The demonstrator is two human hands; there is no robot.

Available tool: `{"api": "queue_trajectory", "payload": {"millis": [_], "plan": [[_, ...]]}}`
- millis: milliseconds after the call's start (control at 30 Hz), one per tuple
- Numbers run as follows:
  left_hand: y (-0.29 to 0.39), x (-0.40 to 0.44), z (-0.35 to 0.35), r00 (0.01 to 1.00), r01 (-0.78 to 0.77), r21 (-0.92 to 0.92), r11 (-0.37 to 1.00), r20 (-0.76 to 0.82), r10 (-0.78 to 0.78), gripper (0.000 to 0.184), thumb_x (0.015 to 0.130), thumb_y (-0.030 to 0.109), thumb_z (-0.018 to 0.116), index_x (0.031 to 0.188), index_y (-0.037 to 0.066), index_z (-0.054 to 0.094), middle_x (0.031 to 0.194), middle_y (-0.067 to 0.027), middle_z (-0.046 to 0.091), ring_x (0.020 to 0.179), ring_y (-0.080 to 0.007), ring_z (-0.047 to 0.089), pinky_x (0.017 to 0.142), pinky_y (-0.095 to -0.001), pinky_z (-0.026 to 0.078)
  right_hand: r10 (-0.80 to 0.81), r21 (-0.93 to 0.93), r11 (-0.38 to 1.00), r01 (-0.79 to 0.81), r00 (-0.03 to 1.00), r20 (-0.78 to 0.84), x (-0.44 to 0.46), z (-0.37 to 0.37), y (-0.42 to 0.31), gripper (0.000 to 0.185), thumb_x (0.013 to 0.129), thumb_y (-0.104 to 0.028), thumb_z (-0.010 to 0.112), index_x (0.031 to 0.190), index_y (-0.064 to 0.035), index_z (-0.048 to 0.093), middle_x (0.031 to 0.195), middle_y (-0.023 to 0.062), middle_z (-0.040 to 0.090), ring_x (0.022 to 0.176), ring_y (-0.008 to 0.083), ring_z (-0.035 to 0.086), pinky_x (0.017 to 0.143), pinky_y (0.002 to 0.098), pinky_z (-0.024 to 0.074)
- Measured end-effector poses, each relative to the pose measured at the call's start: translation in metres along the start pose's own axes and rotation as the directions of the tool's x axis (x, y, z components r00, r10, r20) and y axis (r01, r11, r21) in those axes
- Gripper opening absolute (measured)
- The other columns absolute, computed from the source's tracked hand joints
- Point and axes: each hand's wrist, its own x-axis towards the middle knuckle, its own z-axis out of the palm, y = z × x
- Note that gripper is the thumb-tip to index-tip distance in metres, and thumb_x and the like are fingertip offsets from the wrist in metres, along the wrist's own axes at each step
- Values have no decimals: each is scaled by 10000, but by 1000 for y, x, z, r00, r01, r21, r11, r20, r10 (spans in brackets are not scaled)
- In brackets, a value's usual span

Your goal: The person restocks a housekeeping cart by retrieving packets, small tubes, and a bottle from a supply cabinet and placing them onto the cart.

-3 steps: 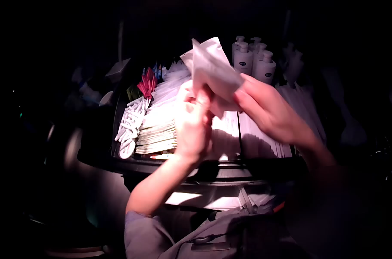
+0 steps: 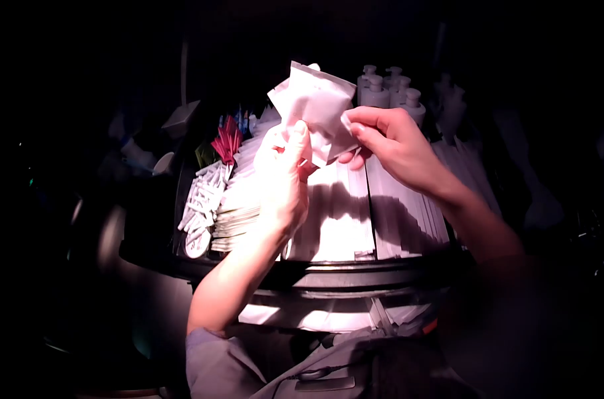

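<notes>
Flat white packets point(image 2: 318, 100) are held up over the tray, at least two of them overlapping. My left hand point(image 2: 285, 179) grips them from below, its thumb pressed on the front one. At their right edge my right hand point(image 2: 405, 143) has thumb and forefinger pinched on a small whitish corner or piece; whether it is joined to the packet I cannot tell. Below both hands stand rows of white flat packs point(image 2: 332, 206), partly in shadow.
A dark tray edge point(image 2: 355, 266) runs along the front. On the left are thin white sticks point(image 2: 205, 199), red packets point(image 2: 227, 141) and stacked sachets point(image 2: 235, 226). White pump bottles point(image 2: 375, 93) stand at the back right. Surroundings are very dark.
The front packet has turned to face me more fully, with my left thumb now across it. My right fingers have shifted up and pinch at its edge. The tray sits slightly lower in view.
</notes>
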Motion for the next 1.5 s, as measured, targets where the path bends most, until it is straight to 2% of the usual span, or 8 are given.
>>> {"api": "queue_trajectory", "payload": {"millis": [233,367,633,800,933,1000,1133,1500], "plan": [[-21,83,-30,989,-27,7,1000,148,25,170,842,185,580,879,35,509,731,-22,519,642,-83,529,555,-213,473,157,53,986,-159,986,52,61,-6,25,450,871,-211,418,1252,12,328,1067,115,555,954,158,560,805,263,430],[-16,99,-14,979,9,229,973,197,-55,211,829,120,550,993,3,484,858,-73,553,719,-130,556,604,-240,491,-242,-332,933,137,923,-299,99,6,54,384,891,-265,413,1135,30,404,983,127,565,849,184,555,717,286,426],[-2,154,-14,932,138,280,950,288,-220,330,858,242,451,1098,18,427,1020,-109,547,926,-221,549,758,-369,455,-124,-325,945,27,952,-281,136,-10,79,245,838,-189,429,941,8,531,839,57,560,749,113,484,674,233,390],[-6,183,-16,960,-15,476,879,252,-120,297,904,223,422,1127,27,435,1042,-82,545,907,-183,560,705,-325,490,90,128,990,-60,965,-246,153,-5,57,317,824,-197,439,1077,-12,489,1010,102,559,918,169,509,767,286,403],[-22,216,-35,835,-55,497,866,498,-233,308,879,197,471,1134,25,454,1038,-56,549,927,-142,533,769,-294,447,-206,-361,932,39,875,-438,191,-14,96,397,775,-220,451,1072,38,505,995,239,578,965,355,557,829,358,431],[-23,247,-63,761,-74,623,779,540,-360,312,814,119,496,1107,16,518,1044,-67,563,949,-151,524,841,-278,408,-148,-426,905,-18,923,-355,205,-29,111,453,753,-197,561,1125,44,470,979,145,581,883,187,566,766,305,442],[-90,284,-120,592,-759,619,202,785,-180,302,733,86,501,1016,40,598,1059,-141,571,982,-277,525,894,-324,387,124,-483,805,-343,894,-430,207,-32,134,621,645,-184,647,1185,46,444,1029,181,582,931,212,581,764,304,467],[-94,284,-129,677,-721,662,-204,612,-410,328,709,329,475,903,155,674,1088,-121,530,1142,-303,359,1019,-458,158,321,-485,729,-484,867,-382,241,7,155,230,599,-136,633,738,48,633,679,186,627,733,280,642,664,345,521]]}}
